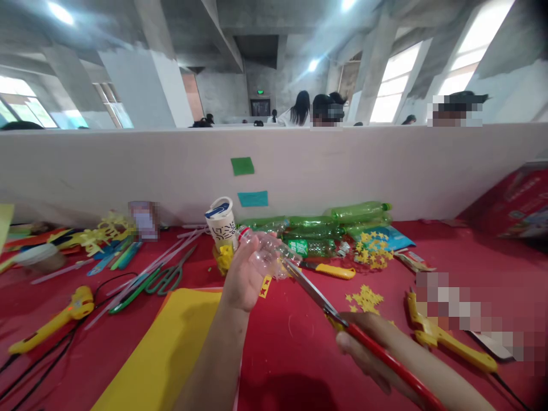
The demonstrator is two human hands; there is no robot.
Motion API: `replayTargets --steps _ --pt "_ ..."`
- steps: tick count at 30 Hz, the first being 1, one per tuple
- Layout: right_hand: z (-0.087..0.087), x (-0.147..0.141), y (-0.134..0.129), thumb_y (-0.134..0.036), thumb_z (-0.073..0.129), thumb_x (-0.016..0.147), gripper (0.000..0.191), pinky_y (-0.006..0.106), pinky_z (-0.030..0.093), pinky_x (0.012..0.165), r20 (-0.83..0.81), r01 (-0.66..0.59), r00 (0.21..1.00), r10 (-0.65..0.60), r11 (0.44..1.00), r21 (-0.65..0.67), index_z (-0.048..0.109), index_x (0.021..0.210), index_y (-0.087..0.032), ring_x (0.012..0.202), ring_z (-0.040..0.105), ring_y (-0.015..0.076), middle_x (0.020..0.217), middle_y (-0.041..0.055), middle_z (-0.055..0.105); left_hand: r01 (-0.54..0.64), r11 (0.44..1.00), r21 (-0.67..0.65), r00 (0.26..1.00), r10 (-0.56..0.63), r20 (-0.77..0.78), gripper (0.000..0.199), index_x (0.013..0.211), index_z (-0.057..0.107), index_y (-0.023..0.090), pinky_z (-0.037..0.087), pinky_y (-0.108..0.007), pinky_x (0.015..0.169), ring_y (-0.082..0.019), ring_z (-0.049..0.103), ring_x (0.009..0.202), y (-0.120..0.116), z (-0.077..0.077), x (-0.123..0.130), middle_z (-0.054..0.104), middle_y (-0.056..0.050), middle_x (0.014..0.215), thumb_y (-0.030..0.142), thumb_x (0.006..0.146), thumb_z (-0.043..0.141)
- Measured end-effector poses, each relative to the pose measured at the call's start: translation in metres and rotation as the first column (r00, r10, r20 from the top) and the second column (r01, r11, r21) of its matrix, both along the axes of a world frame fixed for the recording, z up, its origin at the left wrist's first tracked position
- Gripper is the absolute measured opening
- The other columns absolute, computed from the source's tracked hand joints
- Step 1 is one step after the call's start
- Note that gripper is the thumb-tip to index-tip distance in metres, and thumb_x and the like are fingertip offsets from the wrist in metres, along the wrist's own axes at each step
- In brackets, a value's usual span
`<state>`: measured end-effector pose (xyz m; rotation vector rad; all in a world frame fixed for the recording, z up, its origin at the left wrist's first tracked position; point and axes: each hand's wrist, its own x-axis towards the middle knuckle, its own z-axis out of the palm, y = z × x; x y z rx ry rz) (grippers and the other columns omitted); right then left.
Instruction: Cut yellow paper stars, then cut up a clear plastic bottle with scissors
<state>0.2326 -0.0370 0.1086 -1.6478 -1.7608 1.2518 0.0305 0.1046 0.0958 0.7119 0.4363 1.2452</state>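
My left hand (245,277) is wrapped round a clear plastic bottle piece (268,254) near its capped neck, at the middle of the view. From the right, my right hand (368,342) grips scissors (314,291) with red handles. The metal blades point up and left, and their tips meet the cut end of the clear bottle. Whether the tips are inside the plastic is too small to tell. The handle loops are partly hidden by my right hand.
Green bottles (359,213), a paper cup (221,220) and a yellow cutter (336,270) lie beyond my hands. Yellow stars (366,298) are at the right. Yellow sheets (171,342), green scissors (165,279) and a glue gun (55,322) lie left; another glue gun (449,337) lies right.
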Motion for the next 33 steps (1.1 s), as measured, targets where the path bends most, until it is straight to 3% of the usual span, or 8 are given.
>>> replayTargets --steps 7,14,26,29,33 --pt "0.000 -0.001 0.002 -0.067 0.042 0.087 0.051 0.020 0.024 0.043 0.105 -0.046 0.994 0.042 0.998 0.037 0.047 0.071 -0.018 0.046 0.038 0.0070 0.057 -0.0033 0.046 0.017 0.999 0.039 1.000 -0.017 0.008 0.019 0.096 0.063 0.018 0.049 -0.034 0.083 -0.022 0.064 0.099 -0.001 0.001 0.003 0.068 -0.006 0.103 0.031 0.081 0.065" --pt "0.005 -0.004 0.000 -0.068 0.039 0.087 0.051 0.020 0.021 0.041 0.085 -0.029 0.996 0.029 1.000 -0.001 0.044 0.071 -0.019 0.044 0.037 0.0062 0.058 -0.0022 0.049 0.023 0.999 0.041 0.999 -0.024 0.021 0.020 0.096 0.062 0.019 0.049 -0.033 0.082 -0.022 0.064 0.098 0.000 0.000 0.003 0.067 -0.005 0.101 0.031 0.080 0.065" --pt "-0.007 -0.009 0.006 -0.046 0.051 0.088 0.043 0.022 0.017 0.042 0.135 -0.007 0.991 0.004 1.000 0.021 0.034 0.058 -0.021 0.040 0.036 0.0063 0.045 -0.0061 0.039 0.025 0.999 0.042 1.000 -0.026 0.012 0.026 0.094 0.063 0.018 0.049 -0.033 0.079 -0.023 0.064 0.094 0.001 0.001 -0.004 0.068 -0.007 0.097 0.039 0.079 0.065" --pt "-0.006 -0.010 0.006 -0.053 0.050 0.087 0.045 0.021 0.018 0.041 0.102 -0.009 0.995 0.011 1.000 -0.016 0.034 0.060 -0.021 0.039 0.036 0.0060 0.047 -0.0060 0.041 0.018 1.000 0.021 0.999 -0.019 0.033 0.029 0.091 0.062 0.018 0.049 -0.034 0.077 -0.023 0.065 0.092 0.004 0.001 -0.005 0.068 -0.006 0.094 0.046 0.082 0.059" --pt "-0.004 -0.008 0.003 -0.062 0.045 0.087 0.047 0.020 0.020 0.041 0.076 -0.036 0.996 0.038 0.999 -0.023 0.038 0.066 -0.020 0.041 0.037 0.0055 0.057 -0.0037 0.049 0.001 0.998 0.060 1.000 -0.001 -0.003 0.023 0.090 0.062 0.019 0.049 -0.035 0.078 -0.022 0.065 0.091 0.005 0.002 -0.006 0.068 -0.005 0.092 0.041 0.085 0.057"
